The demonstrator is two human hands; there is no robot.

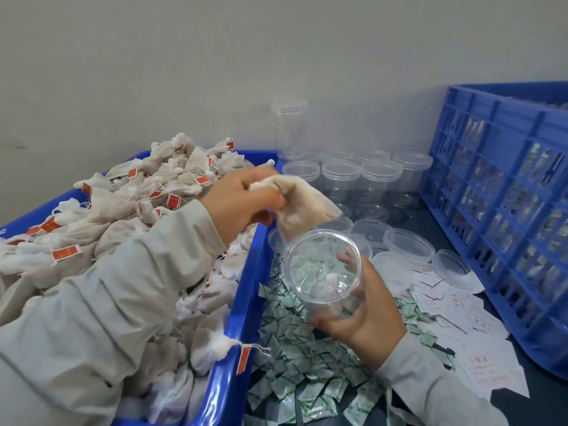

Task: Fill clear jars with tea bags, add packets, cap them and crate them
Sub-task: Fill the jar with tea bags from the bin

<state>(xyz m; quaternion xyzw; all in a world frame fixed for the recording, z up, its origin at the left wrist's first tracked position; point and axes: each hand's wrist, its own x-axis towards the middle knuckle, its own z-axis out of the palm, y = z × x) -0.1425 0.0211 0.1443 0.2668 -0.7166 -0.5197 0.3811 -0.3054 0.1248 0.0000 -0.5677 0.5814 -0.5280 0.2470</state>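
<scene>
My right hand grips a clear jar from below and behind, fingers curled round its wall, mouth tilted up toward me. 1 small pale tea bag lies in its bottom. My left hand reaches across from the left, sleeve over the bin, and pinches a tea bag by its gathered top; the bag hangs tilted just above the jar's rim, its lower corner close to the opening.

Under the jar, green-and-white packets are heaped on the dark table, with white packets printed in red spread to their right. To my left a blue bin is piled with white tea bags carrying red tags.

Farther back, clear lids lie flat on the table, and behind them stand empty clear jars, 1 taller one at the back-left. A blue slatted crate stands along the right, things inside it too dim to make out. A plain grey wall closes the scene.
</scene>
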